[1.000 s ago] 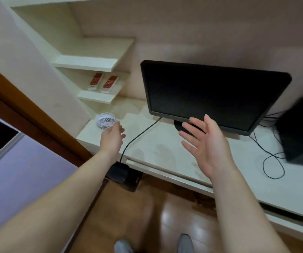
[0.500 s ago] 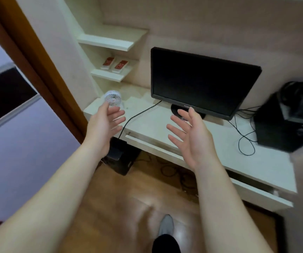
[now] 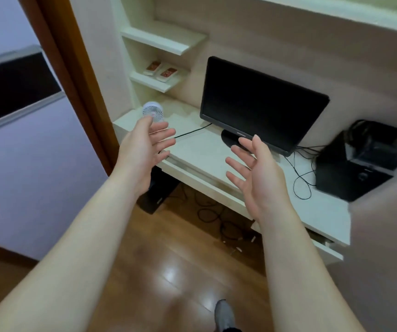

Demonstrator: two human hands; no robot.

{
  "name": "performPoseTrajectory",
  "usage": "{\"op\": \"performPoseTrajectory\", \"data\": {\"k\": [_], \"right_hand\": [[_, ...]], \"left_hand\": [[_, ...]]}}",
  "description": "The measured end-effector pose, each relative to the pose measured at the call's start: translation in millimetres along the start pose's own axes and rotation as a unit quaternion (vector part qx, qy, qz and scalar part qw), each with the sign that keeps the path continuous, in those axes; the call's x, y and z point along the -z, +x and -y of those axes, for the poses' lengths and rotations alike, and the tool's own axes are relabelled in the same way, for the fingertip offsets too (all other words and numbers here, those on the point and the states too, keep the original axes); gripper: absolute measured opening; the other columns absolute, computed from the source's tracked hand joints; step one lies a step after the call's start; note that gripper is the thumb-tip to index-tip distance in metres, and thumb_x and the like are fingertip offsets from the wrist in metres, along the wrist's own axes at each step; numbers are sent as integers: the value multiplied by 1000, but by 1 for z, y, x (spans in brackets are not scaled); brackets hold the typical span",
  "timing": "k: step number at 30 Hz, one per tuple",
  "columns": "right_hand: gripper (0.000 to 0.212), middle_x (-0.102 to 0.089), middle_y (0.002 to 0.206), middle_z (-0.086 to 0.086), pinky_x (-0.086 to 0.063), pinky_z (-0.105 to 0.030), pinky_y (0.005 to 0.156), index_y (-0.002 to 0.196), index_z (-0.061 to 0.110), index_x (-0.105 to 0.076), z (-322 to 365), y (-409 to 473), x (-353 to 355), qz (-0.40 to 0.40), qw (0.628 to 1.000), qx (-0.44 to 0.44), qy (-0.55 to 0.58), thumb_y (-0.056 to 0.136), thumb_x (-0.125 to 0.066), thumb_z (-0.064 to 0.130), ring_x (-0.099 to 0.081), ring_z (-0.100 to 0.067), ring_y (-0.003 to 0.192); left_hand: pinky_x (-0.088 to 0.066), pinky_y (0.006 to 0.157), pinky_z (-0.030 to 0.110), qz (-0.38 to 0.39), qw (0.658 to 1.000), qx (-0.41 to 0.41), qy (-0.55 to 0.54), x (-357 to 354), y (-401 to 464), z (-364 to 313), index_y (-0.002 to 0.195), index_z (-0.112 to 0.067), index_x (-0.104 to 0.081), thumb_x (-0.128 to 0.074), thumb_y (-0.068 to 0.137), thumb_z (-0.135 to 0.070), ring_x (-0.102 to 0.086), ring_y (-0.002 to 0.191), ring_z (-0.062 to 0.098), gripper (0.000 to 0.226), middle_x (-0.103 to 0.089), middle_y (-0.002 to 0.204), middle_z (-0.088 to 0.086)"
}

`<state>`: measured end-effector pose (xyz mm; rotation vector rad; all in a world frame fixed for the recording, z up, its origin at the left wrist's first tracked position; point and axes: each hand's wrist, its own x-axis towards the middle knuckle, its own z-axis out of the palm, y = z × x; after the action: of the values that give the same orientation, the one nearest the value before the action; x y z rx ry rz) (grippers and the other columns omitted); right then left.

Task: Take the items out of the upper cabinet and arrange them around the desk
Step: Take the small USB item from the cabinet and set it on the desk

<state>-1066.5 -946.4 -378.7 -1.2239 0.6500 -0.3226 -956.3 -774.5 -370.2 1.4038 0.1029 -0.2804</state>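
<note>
A person's left hand (image 3: 142, 147) and right hand (image 3: 258, 173) hover spread, holding nothing, before the desk (image 3: 207, 152). A small white fan (image 3: 152, 112) stands at the left hand's twelve o'clock.

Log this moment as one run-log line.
left hand: open, empty | right hand: open, empty | small white fan: on desk, left end

White fan (image 3: 152, 111) with spiral grille, cream desk (image 3: 207, 149), black monitor (image 3: 259, 104), red-and-white remotes (image 3: 160, 71), glossy brown floor (image 3: 168, 271).
</note>
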Motion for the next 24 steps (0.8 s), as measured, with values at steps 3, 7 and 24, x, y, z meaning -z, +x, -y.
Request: {"op": "performPoseTrajectory", "data": {"k": [3,7,24], "right_hand": [[41,-69,133,6,-55,-43,101,134,29,-64,22,9,44,-19,1000,20,5,105,-45,51,-67,-16,119],[42,-68,134,7,-54,-44,103,138,28,-61,70,34,114,-46,997,62,11,106,-44,50,-68,-14,118],[39,-69,127,11,-51,-45,105,130,31,-64,325,118,252,-54,951,306,-5,106,-42,52,-68,-10,114]], "left_hand": [[-56,97,37,27,1000,0,13,-53,-3,1,117,-16,-72,-40,106,-46,-76,102,16,45,-81,106,-1],[-55,96,38,84,996,-25,13,-145,-7,-2,117,-18,-71,-38,106,-48,-76,103,14,46,-80,109,-1],[-56,95,40,171,958,-229,-35,-424,-18,-173,115,-16,-70,-38,106,-49,-76,102,15,47,-79,112,2]]}}
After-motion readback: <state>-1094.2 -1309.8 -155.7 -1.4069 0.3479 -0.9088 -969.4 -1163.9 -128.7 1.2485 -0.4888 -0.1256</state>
